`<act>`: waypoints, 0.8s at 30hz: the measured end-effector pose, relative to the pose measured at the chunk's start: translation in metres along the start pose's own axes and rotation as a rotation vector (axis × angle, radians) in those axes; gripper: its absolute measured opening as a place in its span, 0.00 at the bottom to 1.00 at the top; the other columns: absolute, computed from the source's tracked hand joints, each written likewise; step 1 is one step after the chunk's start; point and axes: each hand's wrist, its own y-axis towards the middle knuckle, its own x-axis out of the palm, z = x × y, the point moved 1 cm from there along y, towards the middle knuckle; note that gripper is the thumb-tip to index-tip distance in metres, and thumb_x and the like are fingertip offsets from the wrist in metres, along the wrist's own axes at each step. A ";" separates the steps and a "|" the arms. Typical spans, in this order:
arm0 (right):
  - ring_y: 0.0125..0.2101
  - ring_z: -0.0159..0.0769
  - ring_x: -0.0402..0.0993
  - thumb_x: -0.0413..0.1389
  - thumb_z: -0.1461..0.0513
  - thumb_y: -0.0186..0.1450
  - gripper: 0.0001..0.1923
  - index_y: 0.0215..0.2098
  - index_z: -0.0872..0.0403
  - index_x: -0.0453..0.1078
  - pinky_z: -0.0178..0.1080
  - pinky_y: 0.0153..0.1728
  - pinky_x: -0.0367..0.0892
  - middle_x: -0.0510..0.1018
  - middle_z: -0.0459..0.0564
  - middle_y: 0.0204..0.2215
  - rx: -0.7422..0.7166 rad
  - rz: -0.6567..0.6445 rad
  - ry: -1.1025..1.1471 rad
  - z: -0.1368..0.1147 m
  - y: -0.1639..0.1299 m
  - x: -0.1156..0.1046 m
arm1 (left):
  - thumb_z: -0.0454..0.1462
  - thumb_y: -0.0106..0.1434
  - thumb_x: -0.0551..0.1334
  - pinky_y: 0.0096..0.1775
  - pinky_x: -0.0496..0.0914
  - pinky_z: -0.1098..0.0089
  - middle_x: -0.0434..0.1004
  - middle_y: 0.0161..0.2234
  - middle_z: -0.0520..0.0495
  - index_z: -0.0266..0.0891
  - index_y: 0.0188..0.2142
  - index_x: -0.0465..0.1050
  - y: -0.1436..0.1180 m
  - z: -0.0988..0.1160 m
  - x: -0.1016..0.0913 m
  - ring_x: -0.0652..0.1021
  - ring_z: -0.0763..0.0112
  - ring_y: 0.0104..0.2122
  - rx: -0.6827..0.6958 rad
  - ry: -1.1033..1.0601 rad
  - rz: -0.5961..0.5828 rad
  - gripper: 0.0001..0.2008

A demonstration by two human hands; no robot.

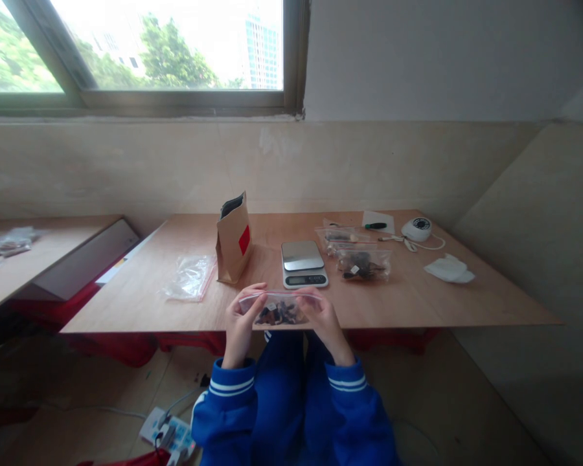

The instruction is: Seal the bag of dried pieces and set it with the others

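Both hands held one small clear zip bag (279, 310) of dark pieces just above the near edge of the wooden table (408, 298): the left hand (240, 320) pinched its left end along the top strip, and the right hand (324, 318) pinched its right end. Just behind the bag stood a small digital scale (302, 263), with a brown paper pouch (233, 239) upright to its left and a filled clear bag (363, 264) to its right. A pile of empty clear bags (189, 277) lay left of the pouch.

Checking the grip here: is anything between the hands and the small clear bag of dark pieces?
Nothing visible. The left hand and right hand pinch the clear bag directly at its top corners, at the table's near edge.
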 end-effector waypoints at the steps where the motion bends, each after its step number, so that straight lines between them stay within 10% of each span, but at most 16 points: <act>1: 0.34 0.36 0.73 0.58 0.51 0.61 0.14 0.36 0.52 0.74 0.37 0.38 0.70 0.77 0.48 0.33 -0.005 0.010 -0.005 0.000 0.000 0.000 | 0.43 0.54 0.67 0.39 0.70 0.68 0.78 0.43 0.44 0.38 0.30 0.77 0.000 0.001 0.000 0.77 0.64 0.39 -0.002 0.004 -0.002 0.10; 24: 0.26 0.30 0.68 0.62 0.55 0.58 0.10 0.28 0.54 0.72 0.33 0.29 0.66 0.71 0.43 0.25 0.020 0.106 0.064 -0.002 0.000 0.000 | 0.41 0.55 0.67 0.37 0.70 0.72 0.77 0.32 0.49 0.36 0.31 0.76 -0.005 0.010 0.006 0.77 0.69 0.34 -0.011 0.016 -0.109 0.09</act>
